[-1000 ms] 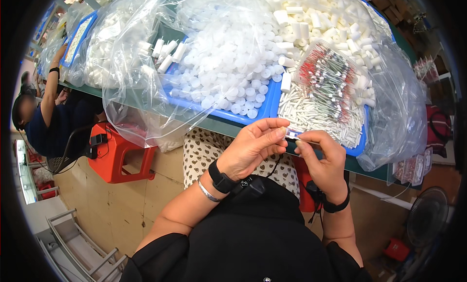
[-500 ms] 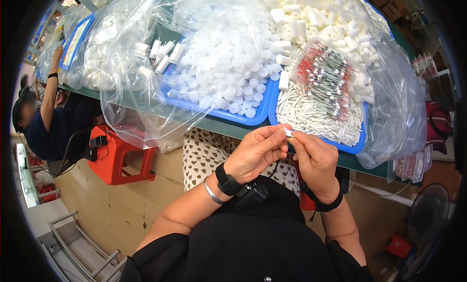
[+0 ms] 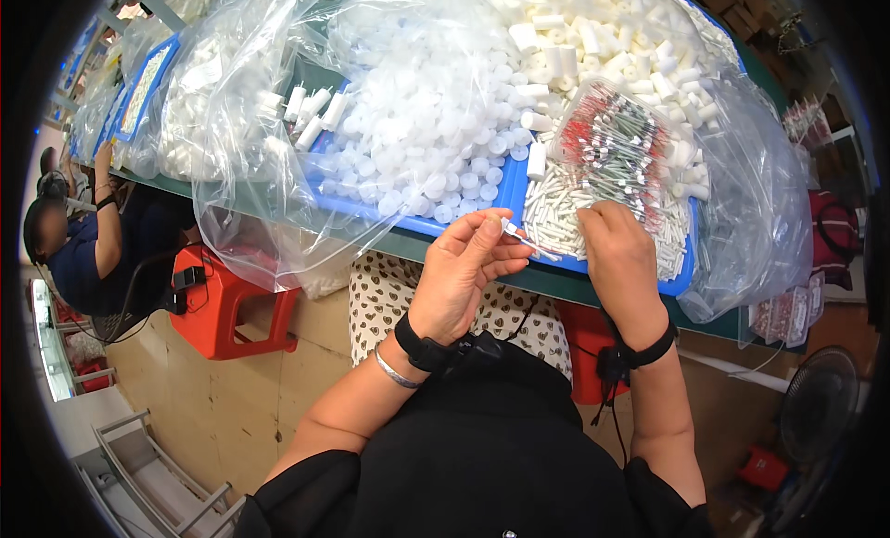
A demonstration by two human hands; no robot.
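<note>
My left hand [image 3: 454,283] pinches a small white part with a thin stem [image 3: 528,241] between thumb and forefinger, above the near table edge. The stem points down and right; the other fingers are half curled. To the right, my right hand [image 3: 626,269] reaches over the blue tray [image 3: 684,280] of small white tubes [image 3: 553,213]. Its fingers are drawn together at the tubes, and whatever they hold is hidden. Just beyond them, a clear plastic box [image 3: 559,148] rests on the tubes. It holds thin wired parts [image 3: 619,134] with red ends and green-grey leads.
A second blue tray [image 3: 426,224] left of it holds translucent round discs [image 3: 436,121]. Cream foam-like cylinders [image 3: 640,60] are heaped behind. Plastic bags [image 3: 255,167] drape both sides. A red stool [image 3: 218,306] stands at left, near another person [image 3: 88,246].
My hands have separated. My left hand moved slightly left with the small white part, its stem now showing, while my right hand went up and right to the tubes.
</note>
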